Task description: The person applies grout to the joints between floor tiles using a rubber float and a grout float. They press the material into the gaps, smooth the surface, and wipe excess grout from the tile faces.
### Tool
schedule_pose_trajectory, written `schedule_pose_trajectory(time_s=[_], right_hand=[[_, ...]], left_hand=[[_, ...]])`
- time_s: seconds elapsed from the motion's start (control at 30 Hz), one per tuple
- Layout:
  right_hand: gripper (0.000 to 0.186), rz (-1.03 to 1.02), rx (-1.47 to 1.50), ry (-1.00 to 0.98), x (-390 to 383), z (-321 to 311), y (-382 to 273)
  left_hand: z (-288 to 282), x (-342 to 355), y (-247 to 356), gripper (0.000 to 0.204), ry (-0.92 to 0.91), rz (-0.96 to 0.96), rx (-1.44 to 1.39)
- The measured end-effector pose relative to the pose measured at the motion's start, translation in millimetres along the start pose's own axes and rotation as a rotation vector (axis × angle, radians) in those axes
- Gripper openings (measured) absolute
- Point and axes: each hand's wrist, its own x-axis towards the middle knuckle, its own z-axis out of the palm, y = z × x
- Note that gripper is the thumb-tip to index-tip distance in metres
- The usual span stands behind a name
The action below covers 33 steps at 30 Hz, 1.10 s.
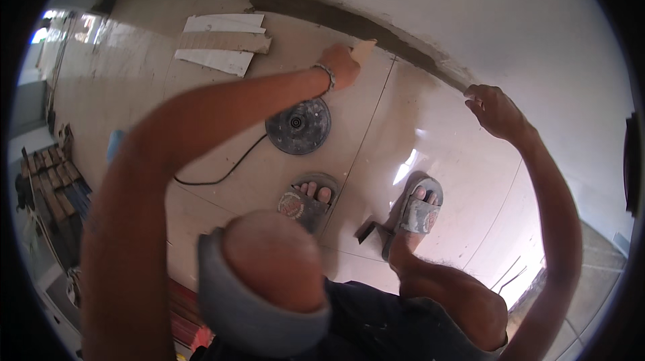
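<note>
1. The left hand point(341, 66) has its fingers clamped on one flat, beige, pointed piece point(363, 51) of unclear material, which juts up and rightward from the fingertips, its long axis slanting toward the wall.
2. Just beyond that tip runs one rough, grey-brown band point(349, 23) along the foot of one smooth white wall point(510, 31); its long axis slopes from beyond the left fingers down toward the right ones. The left hand is nearer its middle.
3. The right hand point(498, 112) is by the band's lower end, fingers curled; whether they grip anything, I cannot tell.
4. Left of the left fingers: three flat strips, two white point(225, 23), one tan point(222, 41) between them.
5. Bodyward of the left fingers: one round black disc point(297, 132), one thin black cable point(232, 171); farther back, two grey slippers point(422, 214).
</note>
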Motion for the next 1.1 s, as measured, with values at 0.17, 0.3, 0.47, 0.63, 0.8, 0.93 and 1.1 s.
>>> schedule_pose_trajectory(time_s=[0.17, 0.3, 0.47, 0.63, 0.8, 0.93, 1.1], right_hand=[[0.026, 0.191, 0.153, 0.017, -5.3, 43.0, 51.4], [0.013, -0.126, 0.359, 0.204, -33.1, 141.1, 89.7], [0.029, -0.030, 0.494, 0.258, -94.5, 167.0, 52.1], [0.020, 0.015, 0.486, 0.237, -88.4, 176.1, 26.7], [0.013, -0.044, 0.330, 0.376, -26.3, 172.1, 42.1], [0.026, -0.203, 0.122, 0.561, 21.8, 186.0, 60.5], [0.031, -0.179, 0.053, 0.540, 8.4, 194.3, 64.3]], left_hand=[[-29.2, 30.1, -18.7, 0.032, -0.212, 0.276, 0.740], [-48.1, 29.1, -32.7, 0.029, -0.084, -0.014, 0.788], [-19.1, 49.4, -21.3, 0.030, 0.834, -0.494, -0.466], [45.2, 101.9, -27.6, 0.045, 1.373, -0.262, -0.652], [100.8, 104.9, 37.4, 0.052, 1.426, -0.181, -0.843], [189.1, 60.0, 150.1, 0.063, 1.032, -0.059, -1.254], [224.5, 64.9, 216.5, 0.061, 0.935, -0.169, -1.377]])
